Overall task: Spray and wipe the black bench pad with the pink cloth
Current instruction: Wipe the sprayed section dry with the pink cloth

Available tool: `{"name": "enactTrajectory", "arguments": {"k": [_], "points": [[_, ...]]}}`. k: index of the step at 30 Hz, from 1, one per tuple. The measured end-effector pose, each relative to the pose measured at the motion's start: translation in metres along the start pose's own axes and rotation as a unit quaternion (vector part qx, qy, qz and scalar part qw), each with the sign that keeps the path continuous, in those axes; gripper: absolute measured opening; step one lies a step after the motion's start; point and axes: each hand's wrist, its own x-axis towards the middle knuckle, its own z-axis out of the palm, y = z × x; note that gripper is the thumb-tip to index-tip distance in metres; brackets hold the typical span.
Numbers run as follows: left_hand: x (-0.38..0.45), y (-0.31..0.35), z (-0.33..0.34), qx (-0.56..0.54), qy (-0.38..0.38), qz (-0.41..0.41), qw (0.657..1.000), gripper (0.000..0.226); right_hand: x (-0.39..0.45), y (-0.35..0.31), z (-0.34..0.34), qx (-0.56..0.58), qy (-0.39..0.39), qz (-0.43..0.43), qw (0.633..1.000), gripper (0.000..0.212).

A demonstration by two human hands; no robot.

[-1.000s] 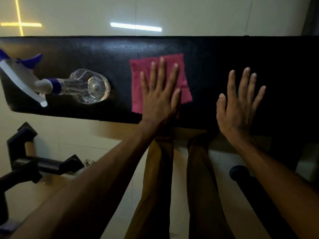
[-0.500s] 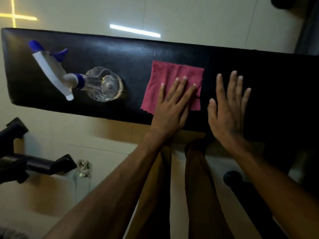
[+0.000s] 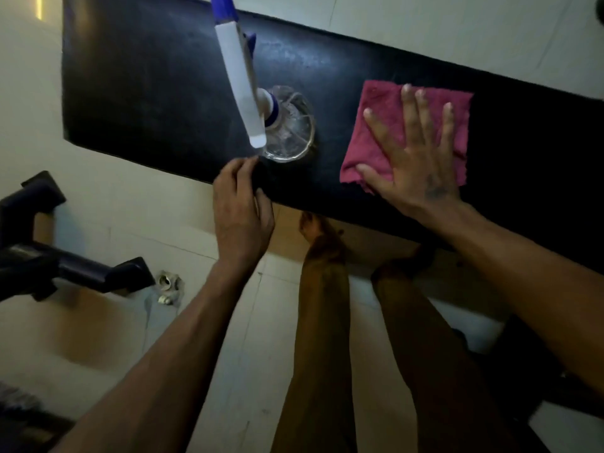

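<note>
Left hand [image 3: 242, 210] hovers at the near edge of the long black padded desk [image 3: 147, 93], fingers curled, gripping nothing, just short of the clear plastic spray bottle with its white-and-blue trigger head [image 3: 281, 125], standing upright. Spraying looks not yet begun. Right hand [image 3: 415, 158] lies open, flat on the rumpled pink terry cloth [image 3: 385, 103] mid-pad; wiping remains.

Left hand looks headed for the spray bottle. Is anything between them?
Nothing visible. The left hand sits at the near edge of the bench pad, right beside the spray bottle, with only bare pad between them. The cloth lies off to the right.
</note>
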Motion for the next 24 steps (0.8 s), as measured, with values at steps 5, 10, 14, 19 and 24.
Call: {"name": "enactTrajectory", "arguments": {"k": [5,10,14,19,24], "points": [[0.042,-0.009,0.005,0.017,0.023,0.009,1.0,0.042,-0.001,-0.063,0.005,0.018,0.017,0.174,0.984,0.068],[0.045,-0.01,0.003,0.01,0.021,0.012,1.0,0.042,-0.03,-0.035,0.001,0.019,-0.056,0.011,0.998,0.069],[0.043,-0.013,0.003,0.011,0.011,0.014,1.0,0.045,0.002,-0.022,-0.008,0.034,-0.03,0.119,0.992,0.071],[0.044,-0.014,0.004,0.006,0.003,0.002,1.0,0.043,0.024,-0.083,-0.003,0.028,-0.021,0.161,0.986,0.073],[0.048,-0.017,0.002,0.008,-0.002,0.013,1.0,0.042,-0.022,-0.049,0.001,0.01,-0.059,0.026,0.998,0.069]]}}
